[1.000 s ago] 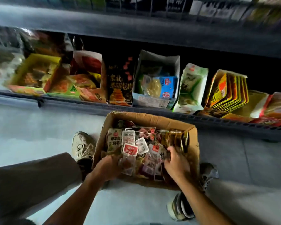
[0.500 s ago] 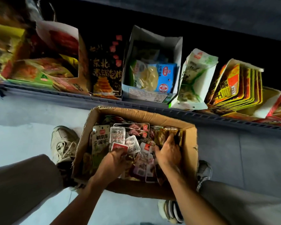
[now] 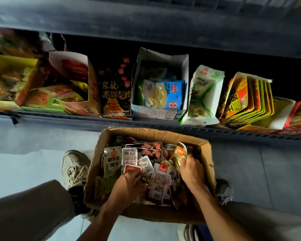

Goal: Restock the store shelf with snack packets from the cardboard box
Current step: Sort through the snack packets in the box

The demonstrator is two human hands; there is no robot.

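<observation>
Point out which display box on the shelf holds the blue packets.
The white open-topped display box, directly behind the cardboard box. It alone shows blue packets; its neighbours hold black, green-white and orange-yellow packaging.

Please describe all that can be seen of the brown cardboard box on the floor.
The brown cardboard box is open at the top, worn, with dented, creased walls and a torn far rim. It stands on the grey floor right before the lowest shelf edge, between the person's shoes. It is filled with many small snack packets, loosely heaped. Both hands reach inside: the left hand among red-labelled packets, the right hand at a golden packet.
</observation>
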